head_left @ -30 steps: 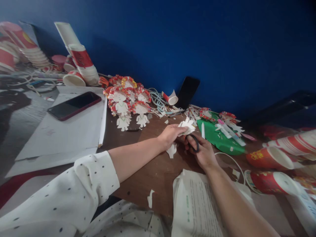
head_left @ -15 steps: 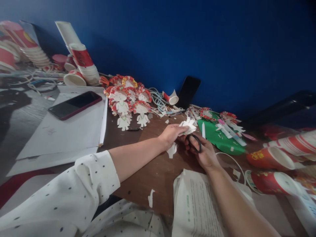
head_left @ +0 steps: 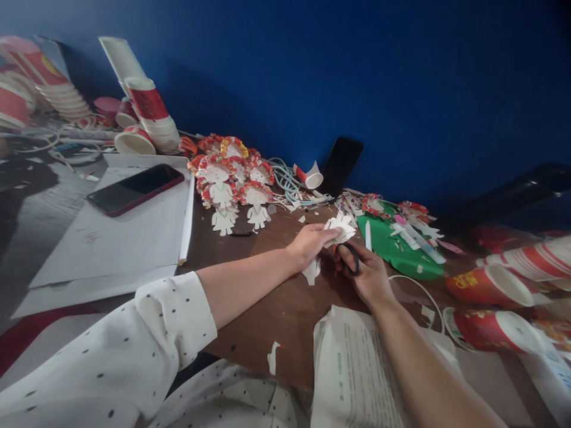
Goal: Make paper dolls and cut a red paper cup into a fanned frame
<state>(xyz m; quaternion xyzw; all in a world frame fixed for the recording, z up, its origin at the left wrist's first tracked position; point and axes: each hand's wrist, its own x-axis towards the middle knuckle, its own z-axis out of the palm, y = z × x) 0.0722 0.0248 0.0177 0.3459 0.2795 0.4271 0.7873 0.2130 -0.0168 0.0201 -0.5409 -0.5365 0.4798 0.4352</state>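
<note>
Just beyond the scissors (head_left: 356, 260) gripped in my right hand (head_left: 369, 274), my left hand (head_left: 308, 243) pinches the cutout (head_left: 342, 223), thumb uppermost

Craft workspace (paper dolls (head_left: 220, 193), scraps (head_left: 272, 358))

So the bare left forearm (head_left: 254, 282) comes in from the near left, pretty much stretched out, with a loose white cloth sleeve with small dark dots (head_left: 156, 333) bunched up around the elbow. Wrist looks close to straight, and the left hand (head_left: 312, 241) is pinched, thumb on top pointing right. The bare right forearm (head_left: 414, 345) slants in from the near right, aimed far and left. The right hand (head_left: 368, 270) sits just beside the left one, fingers curled in, fingertips kinda hard to make out.
</note>
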